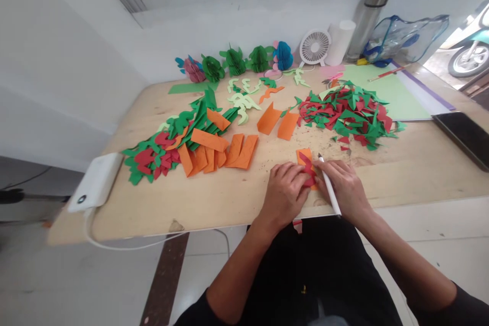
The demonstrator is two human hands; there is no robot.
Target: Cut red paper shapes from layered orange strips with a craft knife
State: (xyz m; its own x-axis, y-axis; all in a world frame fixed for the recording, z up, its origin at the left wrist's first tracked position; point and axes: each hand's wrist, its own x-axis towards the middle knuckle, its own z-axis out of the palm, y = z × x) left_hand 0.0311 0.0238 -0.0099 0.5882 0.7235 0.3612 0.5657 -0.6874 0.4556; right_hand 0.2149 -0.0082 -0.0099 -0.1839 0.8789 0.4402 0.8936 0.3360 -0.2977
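Near the table's front edge lies a small orange paper strip [304, 154], with a curvy red paper cutout [307, 162] on top of it. My left hand [286, 191] bends its fingers together over the left side of the cutout and presses it down; its fingertips partly hide the red shape. On the other side, my right hand [346, 186] is closed around a white pen [330, 191]. The pen's dark tip points up and away from me, beside the orange strip, and its rear end leans toward the table edge.
Folded orange strips [209, 140] and green and red cutouts [153, 158] lie left. A scrap pile [349, 112] sits right, near a phone [464, 135]. Paper honeycomb figures [234, 62], a fan [315, 47] and a bottle [364, 25] line the wall. A white power bank [95, 181] trails a cable.
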